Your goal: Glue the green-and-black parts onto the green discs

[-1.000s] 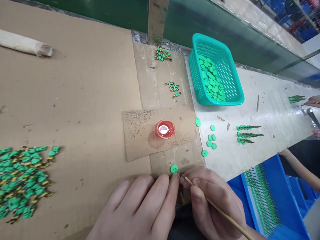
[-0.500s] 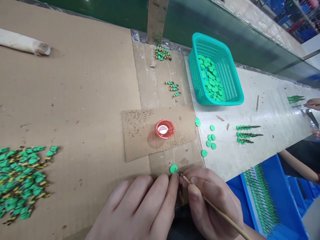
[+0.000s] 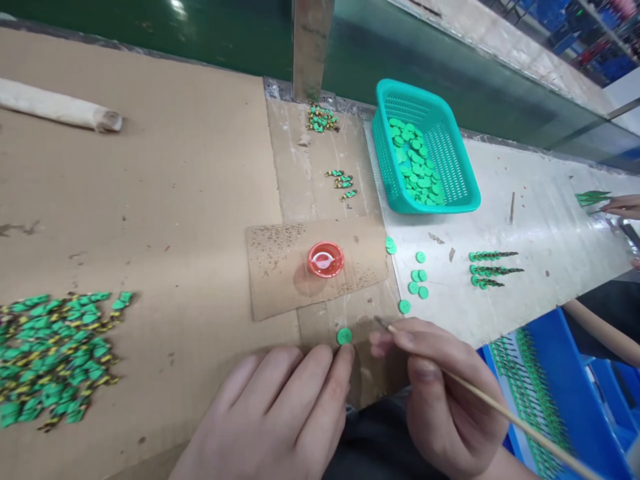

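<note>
My right hand (image 3: 450, 393) is closed around the thin wooden handle of a paintbrush (image 3: 487, 400), its dark tip pointing up and left. At the fingertips of my left hand (image 3: 285, 407) is a round green disc (image 3: 345, 336), like a button, face up. My index fingertip touches its lower edge; the thumb is hidden beneath the hand. Beyond the hands, a small red cup (image 3: 326, 260) with shiny liquid stands on a piece of cardboard (image 3: 270, 293). Several loose green discs (image 3: 419, 275) lie to the right of it.
A teal basket (image 3: 470, 197) of green discs stands at the back. Small green-and-yellow figures (image 3: 60, 353) are heaped at left, with more farther back. Rows of dark pointed pieces on discs (image 3: 495, 271) lie at right, near another person's hand (image 3: 623, 205). A blue bin (image 3: 560, 380) sits below the table edge.
My right hand has drawn back to the right with the paintbrush, lifting its tip away from the green disc. My left hand stays at the disc. The view has shifted slightly.
</note>
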Tool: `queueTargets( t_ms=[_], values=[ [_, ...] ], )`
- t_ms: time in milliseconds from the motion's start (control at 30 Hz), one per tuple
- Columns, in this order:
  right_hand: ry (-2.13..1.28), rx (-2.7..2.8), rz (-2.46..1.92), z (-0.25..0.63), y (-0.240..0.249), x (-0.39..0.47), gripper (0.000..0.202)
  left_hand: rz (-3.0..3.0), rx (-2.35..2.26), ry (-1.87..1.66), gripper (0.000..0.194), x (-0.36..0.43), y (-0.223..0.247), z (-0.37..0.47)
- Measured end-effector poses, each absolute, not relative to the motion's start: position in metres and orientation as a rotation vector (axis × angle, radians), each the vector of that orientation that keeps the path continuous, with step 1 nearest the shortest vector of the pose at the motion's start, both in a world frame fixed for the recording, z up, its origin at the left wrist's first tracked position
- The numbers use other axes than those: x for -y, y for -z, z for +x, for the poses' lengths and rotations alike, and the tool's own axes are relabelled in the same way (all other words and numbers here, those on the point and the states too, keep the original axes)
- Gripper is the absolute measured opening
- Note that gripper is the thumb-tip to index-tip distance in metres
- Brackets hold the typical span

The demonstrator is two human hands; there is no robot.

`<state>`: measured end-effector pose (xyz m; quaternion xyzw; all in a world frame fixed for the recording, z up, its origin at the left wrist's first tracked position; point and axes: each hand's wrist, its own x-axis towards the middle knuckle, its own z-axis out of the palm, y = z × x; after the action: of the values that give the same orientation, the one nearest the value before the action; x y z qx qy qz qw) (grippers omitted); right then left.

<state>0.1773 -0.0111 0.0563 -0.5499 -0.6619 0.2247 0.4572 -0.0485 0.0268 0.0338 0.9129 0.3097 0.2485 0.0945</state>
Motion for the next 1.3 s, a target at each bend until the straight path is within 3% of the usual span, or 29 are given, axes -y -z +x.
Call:
queueTargets(
  t_ms=[367,667,933,1033,1200,1300],
  values=[
    [-0.834,2.265,-1.112,0.196,-0.083,-0.047,0.016,2.634,-0.991,-0.714,0.026,-0.029,-0.051,-0.045],
    [-0.450,2.228,-1.035,0.182,-0.061,-0.024,0.019,2.497,-1.102,-1.044,0.019,0.001,-0.079,-0.079],
    [-0.326,2.015,-1.180,0.210,-0.024,0.006,0.017,1.904,-2.304,-0.694,0.021,-0.082,-0.116,-0.192],
    [-0.323,1.998,-1.200,0.217,-0.008,0.012,0.018,1.811,-2.446,-0.471,0.011,-0.140,-0.132,-0.216],
    [-0.276,2.016,-1.138,0.219,-0.006,0.019,0.021,1.763,-2.430,-0.181,0.032,-0.219,-0.148,-0.227],
    [-0.270,1.967,-1.130,0.219,-0.008,0.023,0.019,1.844,-2.330,-0.159,0.034,-0.226,-0.148,-0.226]
  ],
)
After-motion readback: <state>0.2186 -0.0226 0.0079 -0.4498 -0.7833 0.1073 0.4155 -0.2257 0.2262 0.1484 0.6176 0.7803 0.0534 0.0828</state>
